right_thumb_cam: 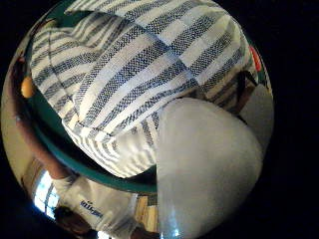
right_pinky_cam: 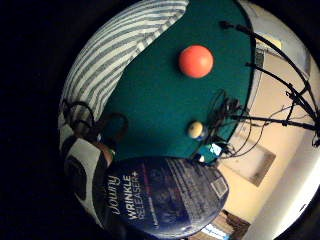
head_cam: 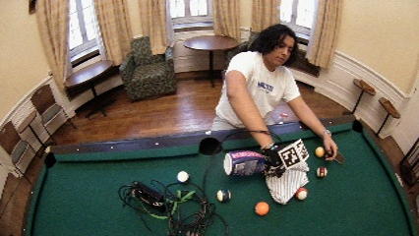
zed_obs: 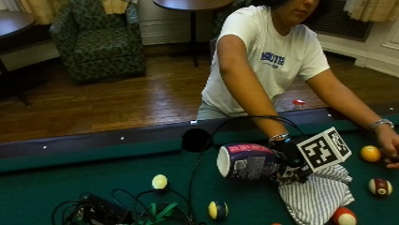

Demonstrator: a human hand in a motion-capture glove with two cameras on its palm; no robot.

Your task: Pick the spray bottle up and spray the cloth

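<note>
On the green pool table (zed_obs: 75,180), my gloved right hand (zed_obs: 285,158) grips the top end of a dark blue Downy spray bottle (zed_obs: 246,161). The bottle is tipped on its side, white base pointing away from the cloth, and its nozzle is hidden behind my hand. Its label (right_pinky_cam: 160,200) fills the near part of the little finger side palm view. A white body (right_thumb_cam: 204,169) crowds the thumb side palm view. The grey-and-white striped cloth (zed_obs: 318,197) lies crumpled on the felt just under and beside my hand, and it also spreads wide below the palm (right_thumb_cam: 139,74).
Several pool balls lie around: a yellow one (zed_obs: 370,153) by the person's bare hand (zed_obs: 389,149), a maroon-striped one (zed_obs: 379,186), a red-striped one (zed_obs: 344,216) at the cloth's edge, and an orange one (head_cam: 262,208). A tangle of cables (zed_obs: 112,213) covers the near left felt. A side pocket (zed_obs: 196,139) is in the rail.
</note>
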